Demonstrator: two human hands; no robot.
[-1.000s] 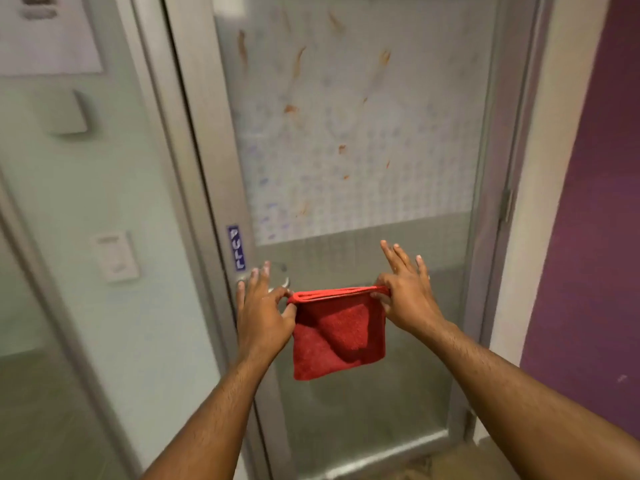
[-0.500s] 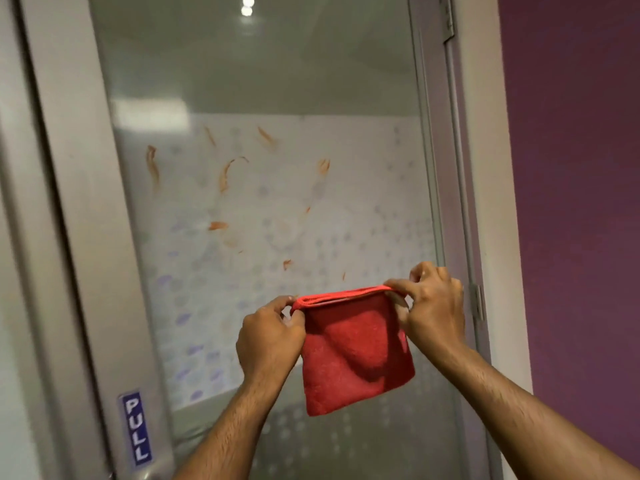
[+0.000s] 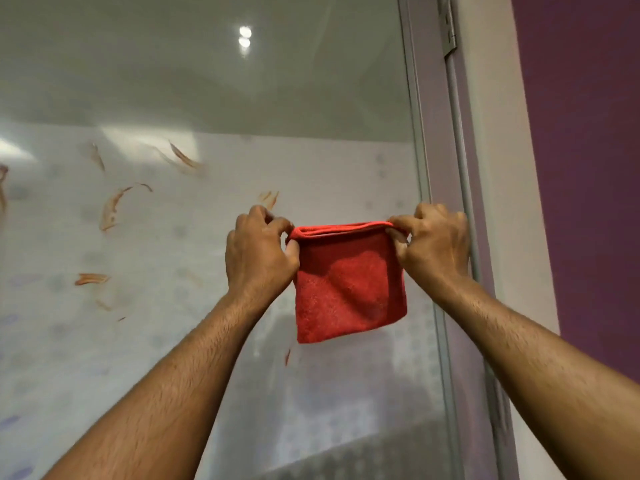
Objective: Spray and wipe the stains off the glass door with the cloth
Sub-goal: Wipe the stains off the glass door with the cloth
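Orange stains (image 3: 110, 209) streak the glass door (image 3: 207, 98) at left, unwiped. Left hand (image 3: 258, 252) and right hand (image 3: 433, 244) each pinch a top corner of the folded red cloth (image 3: 349, 289) w/ curled fingers, cloth hanging just before the glass. Best: bunch it in one hand, press flat, sweep left across streaks. No spray bottle in view. Door frame (image 3: 440, 168) and purple wall (image 3: 588, 168) at right crowd the right hand.

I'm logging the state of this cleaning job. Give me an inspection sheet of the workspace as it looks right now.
Surface: glass door, orange-brown stains across its frosted part.
Job's things: red cloth, folded, hanging in front of the glass; spray bottle not seen.
Clutter: nothing seen.
Hands: left hand and right hand each pinch a top corner of the cloth.
Cables: nothing seen.
Surroundings: metal door frame, hinge, purple wall.
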